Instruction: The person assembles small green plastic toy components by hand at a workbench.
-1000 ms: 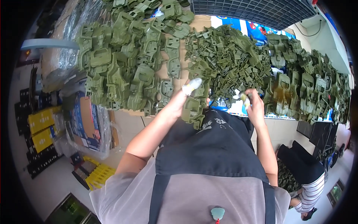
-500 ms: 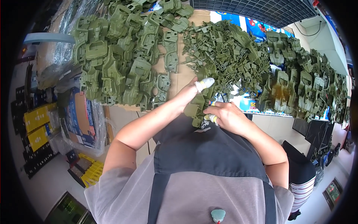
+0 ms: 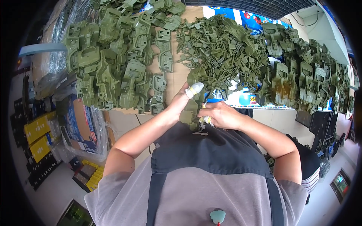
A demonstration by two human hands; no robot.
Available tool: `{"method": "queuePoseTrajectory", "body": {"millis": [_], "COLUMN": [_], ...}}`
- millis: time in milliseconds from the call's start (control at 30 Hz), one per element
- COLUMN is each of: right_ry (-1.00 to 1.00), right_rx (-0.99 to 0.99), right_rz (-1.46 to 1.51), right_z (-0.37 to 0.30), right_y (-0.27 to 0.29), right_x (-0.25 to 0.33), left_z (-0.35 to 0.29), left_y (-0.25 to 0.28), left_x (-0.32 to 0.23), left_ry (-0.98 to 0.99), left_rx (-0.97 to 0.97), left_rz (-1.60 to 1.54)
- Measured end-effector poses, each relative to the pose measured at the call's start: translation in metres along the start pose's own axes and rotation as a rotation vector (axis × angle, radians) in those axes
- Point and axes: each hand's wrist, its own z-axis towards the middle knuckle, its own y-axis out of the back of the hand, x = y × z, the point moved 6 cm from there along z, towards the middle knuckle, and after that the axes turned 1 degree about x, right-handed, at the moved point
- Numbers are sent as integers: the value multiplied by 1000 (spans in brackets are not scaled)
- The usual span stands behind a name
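In front of my apron, at the near edge of the table, I hold an olive-green moulded plastic part (image 3: 188, 115). My left hand (image 3: 181, 100) is closed round its left side, the thumb wrapped in white and yellowish covering. At the part's right side is my right hand (image 3: 220, 116), its wrapped fingers bent in against the part. Whether a small piece sits in those fingers is hidden. Just beyond my hands lies a heap of small olive-green clips (image 3: 226, 52).
Large green moulded parts (image 3: 107, 60) are piled on the left of the cardboard-covered table (image 3: 174, 77). More green parts (image 3: 301, 75) stand at the right. A dark grid crate (image 3: 256, 5) lies at the back. Yellow bins (image 3: 39, 132) are low at the left.
The view has shifted slightly, so table and piles sit further left and higher. Both hands still hold the green part, which has tilted a little; my right fingers have moved slightly on it.
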Motion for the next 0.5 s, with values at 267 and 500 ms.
{"method": "queuePoseTrajectory", "body": {"millis": [267, 500], "right_ry": [-223, -469], "right_rx": [-651, -950], "right_rz": [-274, -363], "right_z": [4, -36], "right_y": [149, 146], "right_x": [-75, -183], "left_z": [1, 0], "left_y": [21, 11], "left_x": [-61, -83], "left_ry": [-205, -603], "left_rx": [-9, 78], "left_rz": [96, 77]}}
